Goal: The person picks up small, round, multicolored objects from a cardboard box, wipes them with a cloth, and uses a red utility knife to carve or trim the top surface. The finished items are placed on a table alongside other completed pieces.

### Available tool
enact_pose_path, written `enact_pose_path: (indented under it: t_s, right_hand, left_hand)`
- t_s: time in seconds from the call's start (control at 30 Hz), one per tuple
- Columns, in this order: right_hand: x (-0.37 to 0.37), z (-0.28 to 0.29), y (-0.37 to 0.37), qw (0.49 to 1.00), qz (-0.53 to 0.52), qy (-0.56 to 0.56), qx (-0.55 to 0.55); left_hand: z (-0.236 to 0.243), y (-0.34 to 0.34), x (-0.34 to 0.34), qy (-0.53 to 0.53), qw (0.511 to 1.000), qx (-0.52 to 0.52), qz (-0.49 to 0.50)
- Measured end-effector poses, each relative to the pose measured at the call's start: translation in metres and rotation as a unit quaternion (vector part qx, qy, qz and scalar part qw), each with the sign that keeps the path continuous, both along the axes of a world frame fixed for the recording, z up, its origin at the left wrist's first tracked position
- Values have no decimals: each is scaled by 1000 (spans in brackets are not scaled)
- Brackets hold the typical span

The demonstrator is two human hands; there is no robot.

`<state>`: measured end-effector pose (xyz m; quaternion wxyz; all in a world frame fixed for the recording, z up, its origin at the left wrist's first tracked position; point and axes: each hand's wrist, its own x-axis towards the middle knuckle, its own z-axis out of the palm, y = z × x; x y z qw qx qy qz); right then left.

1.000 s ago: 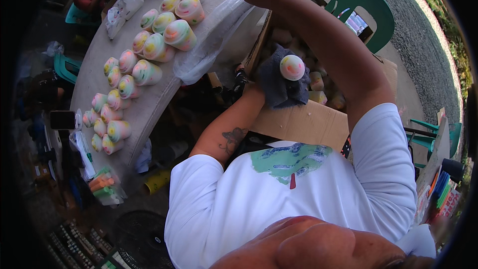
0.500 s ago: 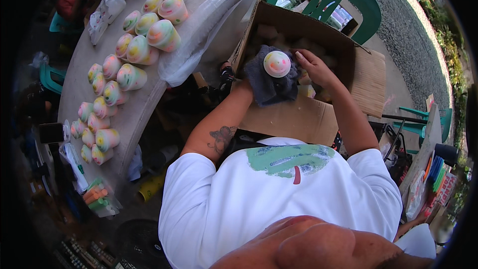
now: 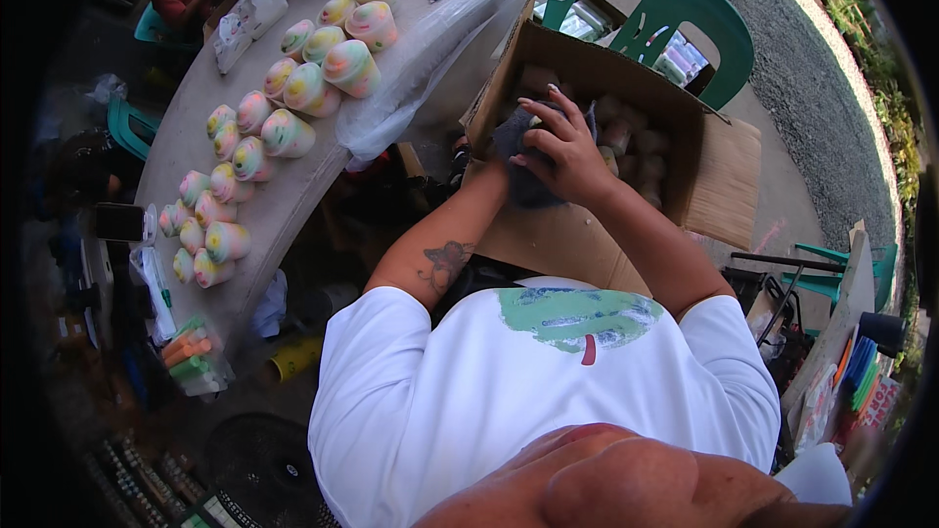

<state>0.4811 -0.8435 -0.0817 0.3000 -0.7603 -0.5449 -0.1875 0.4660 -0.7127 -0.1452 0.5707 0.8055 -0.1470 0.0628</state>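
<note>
While your two hands work at the near rim of the cardboard box (image 3: 577, 235), the long grey worktop (image 3: 293, 196) to your left is the biggest thing to mind: its rows of pastel, swirl-painted pieces (image 3: 293, 88) run close to the edge facing you, and a swung elbow could, I judge, knock one off. A clear plastic sheet (image 3: 440, 49) hangs over the worktop's right end beside the box's left wall; catching it may drag pieces along. The box itself looks propped at your lap, tilted open, with more unpainted pieces (image 3: 626, 137) inside; pressing on its near wall might tip it. Its right flap and the green chair (image 3: 675, 10) behind leave little room that way, so the open room is straight above the box. Your right hand (image 3: 567, 152) lies spread, clasping the dark grey cloth (image 3: 518, 152) at the box's near-left corner. Your left hand (image 3: 489, 168) sits under the cloth; I cannot tell its grip, nor whether a piece is wrapped inside.
</note>
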Motion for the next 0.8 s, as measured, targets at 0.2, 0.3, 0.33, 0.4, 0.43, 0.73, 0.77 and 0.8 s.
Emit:
enact_pose_path:
  t_s: [0.2, 0.3, 0.33, 0.4, 0.43, 0.73, 0.77, 0.8]
  right_hand:
    - [25, -17, 20, 812, -107, 534, 210]
    - [55, -32, -13, 629, -101, 710, 300]
    - [56, -31, -16, 683, -163, 673, 234]
    - [53, -26, -37, 902, -205, 370, 83]
    - [47, -9, -34, 935, -153, 313, 62]
    - [10, 67, 4, 972, -8, 233, -36]
    - [10, 80, 24, 895, 28, 437, 86]
    - [23, 89, 48, 869, 51, 470, 149]
  left_hand:
    - [14, -5, -15, -67, 989, 80, 102]
    - [39, -14, -19, -135, 878, 447, 102]
    - [24, -9, -19, -72, 963, 241, 101]
    - [10, -5, -25, -29, 991, -51, 122]
    - [10, -1, -23, -45, 992, 54, 101]
    - [2, -12, -9, -52, 995, 82, 34]
    - [2, -9, -10, -54, 994, 87, 38]
    - [0, -7, -12, -55, 993, 91, 44]
